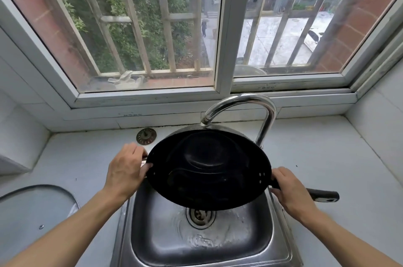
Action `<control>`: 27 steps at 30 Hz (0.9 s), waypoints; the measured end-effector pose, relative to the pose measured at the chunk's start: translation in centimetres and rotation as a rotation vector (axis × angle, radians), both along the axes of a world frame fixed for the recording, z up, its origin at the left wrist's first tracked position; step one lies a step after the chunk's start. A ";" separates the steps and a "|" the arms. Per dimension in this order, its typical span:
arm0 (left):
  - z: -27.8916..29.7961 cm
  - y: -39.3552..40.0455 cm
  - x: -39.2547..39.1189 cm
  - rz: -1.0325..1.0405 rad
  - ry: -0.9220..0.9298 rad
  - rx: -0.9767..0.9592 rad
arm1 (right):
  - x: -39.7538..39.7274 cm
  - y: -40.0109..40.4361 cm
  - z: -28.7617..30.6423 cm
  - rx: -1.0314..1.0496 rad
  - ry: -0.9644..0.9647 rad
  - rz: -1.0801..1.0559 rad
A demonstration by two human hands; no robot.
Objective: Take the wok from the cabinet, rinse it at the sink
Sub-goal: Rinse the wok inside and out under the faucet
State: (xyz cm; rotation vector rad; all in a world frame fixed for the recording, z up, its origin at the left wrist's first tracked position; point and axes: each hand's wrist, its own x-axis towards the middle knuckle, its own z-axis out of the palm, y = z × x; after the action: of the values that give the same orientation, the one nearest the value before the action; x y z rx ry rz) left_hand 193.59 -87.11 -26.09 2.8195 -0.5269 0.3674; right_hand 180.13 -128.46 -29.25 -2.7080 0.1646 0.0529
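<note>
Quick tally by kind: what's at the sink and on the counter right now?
Wok: 1
Faucet: 1
Sink: 1
Sink strainer on the counter: 1
Glass lid: 1
Hands, left hand and right hand, holding the wok: 2
Total: 7

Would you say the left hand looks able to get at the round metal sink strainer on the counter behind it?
Probably yes: the round metal sink strainer lies unobstructed just beyond the left hand, but that hand grips the black wok rim and must let go first.

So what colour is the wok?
The wok is black all over, handle too. The head view, the only one, shows it over the sink.
</note>
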 end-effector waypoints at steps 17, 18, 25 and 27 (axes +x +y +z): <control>-2.1 6.3 -4.2 0.246 0.058 -0.139 | 6.5 4.0 2.1 -0.156 -0.104 0.275; -2.2 6.5 -4.3 0.255 0.067 -0.152 | 6.8 4.1 2.2 -0.163 -0.104 0.286; -3.1 7.6 -5.1 0.319 0.118 -0.204 | 8.4 5.0 3.0 -0.197 -0.112 0.315; -3.2 7.9 -5.2 0.348 0.135 -0.236 | 8.6 5.2 3.4 -0.206 -0.130 0.326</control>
State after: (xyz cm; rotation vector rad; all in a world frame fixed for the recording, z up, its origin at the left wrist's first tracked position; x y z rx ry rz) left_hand 188.37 -79.21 -29.34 2.6722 0.0375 0.2783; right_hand 188.71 -123.27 -25.87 -2.9042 -0.3287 -0.0466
